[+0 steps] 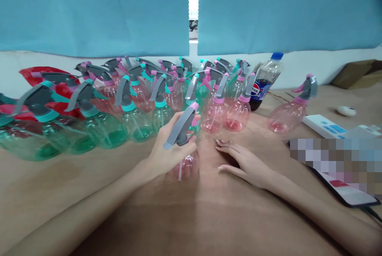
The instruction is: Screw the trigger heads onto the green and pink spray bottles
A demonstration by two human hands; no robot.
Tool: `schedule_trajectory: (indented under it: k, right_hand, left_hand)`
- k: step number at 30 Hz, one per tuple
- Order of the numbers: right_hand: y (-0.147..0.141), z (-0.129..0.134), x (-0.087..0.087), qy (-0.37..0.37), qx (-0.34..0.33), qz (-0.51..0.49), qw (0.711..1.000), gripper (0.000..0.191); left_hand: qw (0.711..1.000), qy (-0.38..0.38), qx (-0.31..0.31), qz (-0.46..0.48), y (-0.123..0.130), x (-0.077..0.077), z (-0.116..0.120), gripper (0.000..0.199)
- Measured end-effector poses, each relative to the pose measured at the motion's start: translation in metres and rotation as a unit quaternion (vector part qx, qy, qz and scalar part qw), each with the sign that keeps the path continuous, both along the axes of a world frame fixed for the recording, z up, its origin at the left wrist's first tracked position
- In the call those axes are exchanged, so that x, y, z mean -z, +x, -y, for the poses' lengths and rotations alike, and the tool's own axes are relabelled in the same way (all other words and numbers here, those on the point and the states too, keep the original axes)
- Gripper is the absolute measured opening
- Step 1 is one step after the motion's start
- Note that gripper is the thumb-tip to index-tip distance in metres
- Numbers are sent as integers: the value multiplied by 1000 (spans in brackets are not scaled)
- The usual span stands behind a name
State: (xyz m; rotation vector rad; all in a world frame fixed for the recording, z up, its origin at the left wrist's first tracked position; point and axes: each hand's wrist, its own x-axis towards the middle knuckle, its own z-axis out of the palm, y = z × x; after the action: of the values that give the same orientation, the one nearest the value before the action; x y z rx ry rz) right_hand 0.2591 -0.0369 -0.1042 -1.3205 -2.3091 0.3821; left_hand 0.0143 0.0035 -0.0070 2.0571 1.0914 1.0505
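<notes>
My left hand (pixel 176 142) is wrapped round the neck of a pink spray bottle (pixel 185 166) with a grey and pink trigger head, upright near the middle of the table. My right hand (pixel 243 162) lies on the tabletop to the right of that bottle, fingers spread, holding nothing. Just behind the hands stand two pink spray bottles (pixel 213 117) with pink collars. To the left is a row of green spray bottles (pixel 139 127) with turquoise collars.
More spray bottles crowd the back of the brown table (pixel 143 224). A cola bottle (pixel 260 89), a lone pink spray bottle (pixel 288 115), a power strip (pixel 324 127), a phone (pixel 355 192), a white mouse (pixel 346 111) and a cardboard box (pixel 355 74) are on the right.
</notes>
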Motion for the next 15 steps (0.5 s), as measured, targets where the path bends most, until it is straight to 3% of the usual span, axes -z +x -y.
schedule_trajectory:
  k: [15]
  right_hand:
    - [-1, 2, -4, 5, -3, -11, 1000, 50]
  left_hand:
    - [999, 20, 22, -13, 1, -6, 1, 46]
